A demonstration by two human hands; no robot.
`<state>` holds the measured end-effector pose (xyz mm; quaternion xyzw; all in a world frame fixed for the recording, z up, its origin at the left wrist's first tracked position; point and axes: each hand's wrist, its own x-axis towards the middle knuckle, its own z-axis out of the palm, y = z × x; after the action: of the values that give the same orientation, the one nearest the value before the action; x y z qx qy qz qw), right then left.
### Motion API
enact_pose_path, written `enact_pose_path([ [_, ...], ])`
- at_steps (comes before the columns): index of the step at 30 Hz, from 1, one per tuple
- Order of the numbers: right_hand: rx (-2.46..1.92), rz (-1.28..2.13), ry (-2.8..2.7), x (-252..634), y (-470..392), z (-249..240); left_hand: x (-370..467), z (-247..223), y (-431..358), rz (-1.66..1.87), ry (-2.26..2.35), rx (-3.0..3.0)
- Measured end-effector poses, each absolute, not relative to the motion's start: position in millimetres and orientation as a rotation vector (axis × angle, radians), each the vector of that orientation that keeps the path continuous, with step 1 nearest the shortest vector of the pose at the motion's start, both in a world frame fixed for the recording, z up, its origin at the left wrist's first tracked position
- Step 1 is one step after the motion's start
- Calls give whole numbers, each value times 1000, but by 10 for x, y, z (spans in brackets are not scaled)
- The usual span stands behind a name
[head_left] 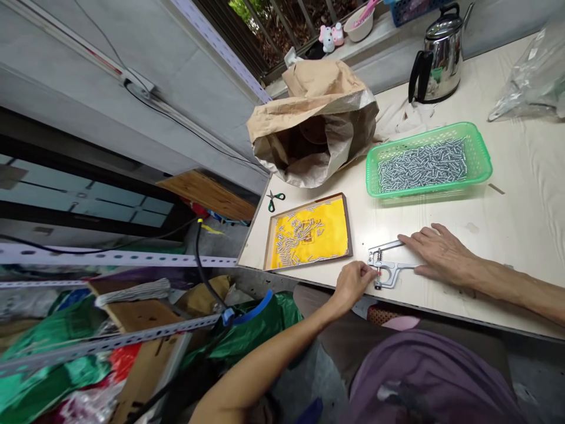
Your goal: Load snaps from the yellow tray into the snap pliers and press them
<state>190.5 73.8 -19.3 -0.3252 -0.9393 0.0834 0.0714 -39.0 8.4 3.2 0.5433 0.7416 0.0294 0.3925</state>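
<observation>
A silver hand tool with a spring lies on the pale table near its front edge. My left hand is at the tool's left end, thumb and fingertips pinched together; what they hold is too small to name. My right hand rests over the tool's two handles, with fingers partly spread and touching the handle ends. Left of the tool, a shallow tray with a yellow bottom holds many small metal pins. Behind, a green plastic basket contains a heap of similar metal pieces.
Green-handled scissors lie left of the tray. A large paper sack stands open behind it. At the back are a steel kettle and a clear plastic bag. The table's front edge runs before my lap.
</observation>
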Motion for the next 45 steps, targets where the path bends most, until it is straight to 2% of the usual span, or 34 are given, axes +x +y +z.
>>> enact_pose_path([
  [4, -955, 223, -2781, 1908, 672, -217, -223, -23, 137, 256, 1670, 2110],
  [8, -1004, 273, -2760, 1903, 643, -226, -28, -109, 344, 149, 1369, 2392],
  [13, -1149, 229, -2789, 1961, 671, -205, 18, -120, 459, -15, 1351, 2423],
  [23, -972, 310, -2704, 1965, 673, -305, 53, -149, 480, 8, 1373, 2367],
  [32, -1029, 315, -2750, 2164, 1085, -306, 227, -542, 64, 521, 1515, 2557],
  [40, -1238, 35, -2718, 1798, 1313, -171, 371, -459, -91, 489, 1369, 2457],
  [45, -633, 269, -2923, 1266, 992, -82, 410, -561, -71, 439, 1294, 2385],
])
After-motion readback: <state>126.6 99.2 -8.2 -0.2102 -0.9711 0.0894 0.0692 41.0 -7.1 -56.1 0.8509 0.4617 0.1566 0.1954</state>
